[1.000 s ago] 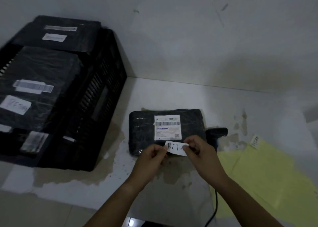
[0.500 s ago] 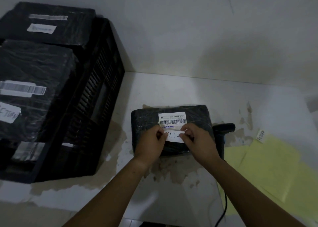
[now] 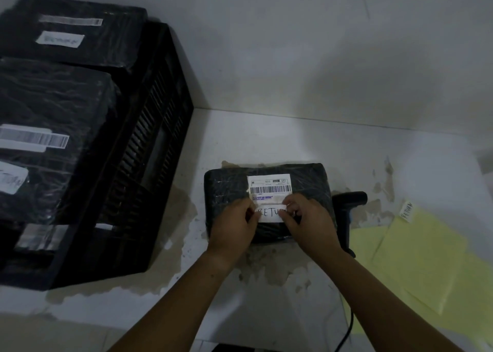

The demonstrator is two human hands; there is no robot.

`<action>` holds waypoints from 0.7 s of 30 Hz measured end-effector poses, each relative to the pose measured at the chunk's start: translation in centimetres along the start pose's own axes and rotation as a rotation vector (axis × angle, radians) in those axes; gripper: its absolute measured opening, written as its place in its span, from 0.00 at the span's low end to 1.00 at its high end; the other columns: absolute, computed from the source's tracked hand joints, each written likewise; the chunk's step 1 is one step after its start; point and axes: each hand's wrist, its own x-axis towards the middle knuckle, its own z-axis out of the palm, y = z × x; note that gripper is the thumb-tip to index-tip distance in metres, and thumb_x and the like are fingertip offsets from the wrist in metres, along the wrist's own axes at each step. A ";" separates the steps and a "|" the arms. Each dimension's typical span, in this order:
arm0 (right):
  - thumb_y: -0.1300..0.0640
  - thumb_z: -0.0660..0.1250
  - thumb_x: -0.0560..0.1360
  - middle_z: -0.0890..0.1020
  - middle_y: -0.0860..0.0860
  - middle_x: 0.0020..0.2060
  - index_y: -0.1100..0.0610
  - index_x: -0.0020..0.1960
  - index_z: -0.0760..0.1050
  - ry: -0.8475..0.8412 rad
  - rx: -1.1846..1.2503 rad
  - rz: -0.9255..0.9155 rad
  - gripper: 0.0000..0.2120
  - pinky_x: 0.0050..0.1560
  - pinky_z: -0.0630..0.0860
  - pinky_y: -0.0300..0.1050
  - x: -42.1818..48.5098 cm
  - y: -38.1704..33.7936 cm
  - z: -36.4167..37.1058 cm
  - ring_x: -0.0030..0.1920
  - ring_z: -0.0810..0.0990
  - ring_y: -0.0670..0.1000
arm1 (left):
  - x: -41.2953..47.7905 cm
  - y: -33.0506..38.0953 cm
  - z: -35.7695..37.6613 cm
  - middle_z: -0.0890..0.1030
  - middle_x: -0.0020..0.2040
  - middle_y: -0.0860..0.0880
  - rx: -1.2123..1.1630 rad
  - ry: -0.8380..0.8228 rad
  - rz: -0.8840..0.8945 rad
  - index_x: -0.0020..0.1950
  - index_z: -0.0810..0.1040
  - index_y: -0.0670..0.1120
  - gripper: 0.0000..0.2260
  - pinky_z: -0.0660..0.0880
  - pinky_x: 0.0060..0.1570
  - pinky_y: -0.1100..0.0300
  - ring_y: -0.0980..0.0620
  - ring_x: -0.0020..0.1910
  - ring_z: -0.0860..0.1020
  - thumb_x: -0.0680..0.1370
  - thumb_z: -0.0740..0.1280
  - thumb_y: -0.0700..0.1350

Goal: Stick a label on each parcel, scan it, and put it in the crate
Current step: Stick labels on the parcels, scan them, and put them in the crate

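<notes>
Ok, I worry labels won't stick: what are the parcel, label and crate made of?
Parcel: probably glossy black plastic film; it shows wrinkles and shiny creases. Label: seemingly matte white paper, handwritten on. Crate: apparently rigid matte black plastic, with moulded slotted walls.

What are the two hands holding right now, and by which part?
The white handwritten RETURN label: the left hand pinches its left end, the right hand its right end, against the black plastic-wrapped parcel.
</notes>
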 end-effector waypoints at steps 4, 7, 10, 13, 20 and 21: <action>0.53 0.73 0.73 0.81 0.46 0.40 0.52 0.50 0.77 -0.029 0.026 0.002 0.08 0.42 0.78 0.48 -0.1 0.1 -0.3 0.42 0.77 0.48 | 0.1 -0.2 -0.1 0.80 0.50 0.51 0.003 -0.011 0.028 0.45 0.75 0.50 0.07 0.78 0.49 0.58 0.55 0.47 0.78 0.81 0.68 0.48; 0.54 0.73 0.73 0.81 0.45 0.40 0.52 0.49 0.78 -0.026 0.045 -0.001 0.07 0.42 0.77 0.49 -0.1 0.1 -0.5 0.42 0.77 0.48 | 0.2 -0.3 0.0 0.80 0.49 0.50 0.022 -0.011 0.033 0.46 0.76 0.47 0.06 0.78 0.48 0.57 0.54 0.47 0.77 0.81 0.69 0.48; 0.54 0.73 0.73 0.81 0.46 0.40 0.53 0.49 0.78 -0.034 0.068 0.010 0.06 0.42 0.78 0.49 -0.2 0.2 -0.4 0.42 0.77 0.49 | 0.4 -0.3 -0.1 0.80 0.50 0.50 0.033 -0.023 0.033 0.48 0.77 0.46 0.06 0.79 0.50 0.54 0.53 0.47 0.78 0.81 0.69 0.48; 0.55 0.73 0.73 0.80 0.44 0.39 0.52 0.47 0.77 -0.044 0.089 0.005 0.06 0.43 0.78 0.50 -0.1 0.4 -0.4 0.42 0.78 0.48 | 0.5 -0.4 -0.1 0.80 0.50 0.49 0.043 -0.029 0.042 0.48 0.78 0.46 0.07 0.78 0.50 0.55 0.53 0.47 0.78 0.81 0.69 0.48; 0.55 0.73 0.74 0.80 0.43 0.38 0.52 0.45 0.77 -0.073 0.094 0.011 0.05 0.41 0.76 0.45 0.0 0.6 -0.6 0.42 0.77 0.47 | 0.3 -0.1 -0.3 0.80 0.51 0.48 0.078 -0.024 0.058 0.49 0.77 0.45 0.06 0.77 0.51 0.55 0.52 0.48 0.77 0.81 0.69 0.47; 0.55 0.73 0.74 0.80 0.44 0.38 0.52 0.45 0.77 -0.073 0.094 0.013 0.05 0.41 0.75 0.45 0.0 0.6 -0.5 0.42 0.77 0.48 | 0.3 -0.1 -0.3 0.80 0.52 0.48 0.078 -0.025 0.057 0.49 0.77 0.45 0.06 0.77 0.51 0.54 0.52 0.49 0.77 0.81 0.69 0.47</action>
